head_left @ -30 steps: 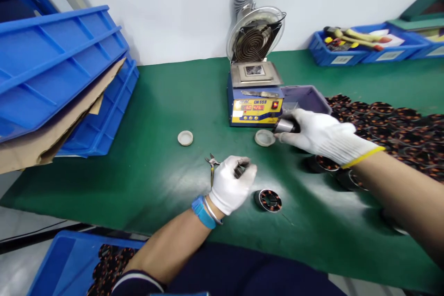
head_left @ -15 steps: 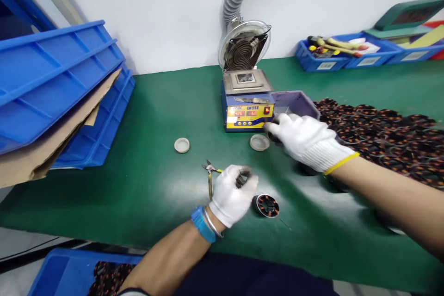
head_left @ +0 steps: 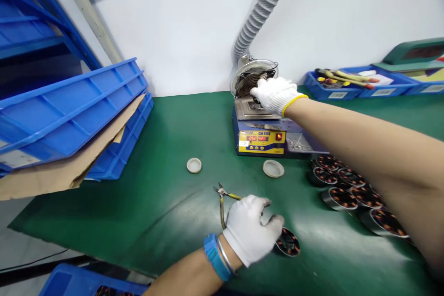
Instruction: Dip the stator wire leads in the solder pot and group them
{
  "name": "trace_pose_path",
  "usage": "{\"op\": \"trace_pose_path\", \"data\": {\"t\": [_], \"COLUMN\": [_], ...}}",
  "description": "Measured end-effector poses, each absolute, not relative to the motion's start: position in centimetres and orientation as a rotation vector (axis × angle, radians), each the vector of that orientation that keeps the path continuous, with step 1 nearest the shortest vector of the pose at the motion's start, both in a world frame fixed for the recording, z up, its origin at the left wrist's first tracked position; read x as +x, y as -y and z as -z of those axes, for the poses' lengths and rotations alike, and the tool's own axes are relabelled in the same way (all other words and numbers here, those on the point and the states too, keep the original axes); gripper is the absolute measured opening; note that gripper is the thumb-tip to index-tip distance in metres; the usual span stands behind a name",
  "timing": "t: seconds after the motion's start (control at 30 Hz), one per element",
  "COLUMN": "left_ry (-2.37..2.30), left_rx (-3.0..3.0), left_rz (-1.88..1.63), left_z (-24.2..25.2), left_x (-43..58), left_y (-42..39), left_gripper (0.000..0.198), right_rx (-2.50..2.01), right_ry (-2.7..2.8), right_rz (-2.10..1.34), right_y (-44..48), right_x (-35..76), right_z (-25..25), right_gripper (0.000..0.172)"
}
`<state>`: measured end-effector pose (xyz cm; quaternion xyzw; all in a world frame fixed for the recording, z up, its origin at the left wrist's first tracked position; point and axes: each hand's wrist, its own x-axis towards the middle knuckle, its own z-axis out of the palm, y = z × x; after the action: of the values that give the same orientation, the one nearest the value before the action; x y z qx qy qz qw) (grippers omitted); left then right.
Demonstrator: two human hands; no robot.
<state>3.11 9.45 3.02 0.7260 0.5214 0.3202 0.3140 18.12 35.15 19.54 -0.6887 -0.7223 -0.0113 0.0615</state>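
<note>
Currently a wound ring (head_left: pixel 294 245) is lying on the table (head_left: pixel 166 185) at lower centre-right of the frame, just beside the thumb of the left hand (head_left: pixel 255 231); whether they are touching, I cannot tell. That gloved hand is resting with thumb and fingers spread apart, and cutters (head_left: pixel 222 192) are lying just beyond it, their jaws open. Near the upper centre, the right hand (head_left: pixel 274 95) is reaching over a heating unit (head_left: pixel 258 141), fingers curling downward; something dark is showing under the fingertips, but I cannot tell whether they are closing on it.

More rings (head_left: pixel 343 198) are sitting together at right, partly behind the forearm. Two pale dishes (head_left: pixel 194 165) are lying mid-table. Blue crates (head_left: pixel 86 115) are leaning at left with cardboard (head_left: pixel 79 155) between them, while a grey hose (head_left: pixel 265 4) is running up the white wall (head_left: pixel 180 32).

The unit's yellow panel is reading "CM 55", the last character blurring; red digits are glowing above its buttons. Labels (head_left: pixel 337 95) on the upper-right bins (head_left: pixel 322 90) are showing too small to read.
</note>
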Motion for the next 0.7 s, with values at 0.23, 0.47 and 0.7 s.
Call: {"op": "trace_pose_path", "data": {"t": [0.23,0.47,0.7], "left_ry": [-1.387,-1.408,-1.388], "left_rx": [1.946,1.943,1.968], "left_rz": [-0.819,-0.719,-0.801], "left_z": [-3.2,-3.6,-4.1], "left_x": [3.3,3.2,2.7], "left_y": [-9.3,-9.7,-9.7], "left_gripper": [0.041,0.044,0.040], "right_rx": [-2.213,-2.219,-2.099], "right_ry": [2.001,1.815,1.852], "right_rz": [-0.025,-0.133,-0.263], "right_y": [-36.8,-38.3,-37.1], "right_x": [20.0,19.7,19.5], "right_z": [-21.3,-20.3,-19.4], "right_gripper": [0.061,0.068,0.071]}}
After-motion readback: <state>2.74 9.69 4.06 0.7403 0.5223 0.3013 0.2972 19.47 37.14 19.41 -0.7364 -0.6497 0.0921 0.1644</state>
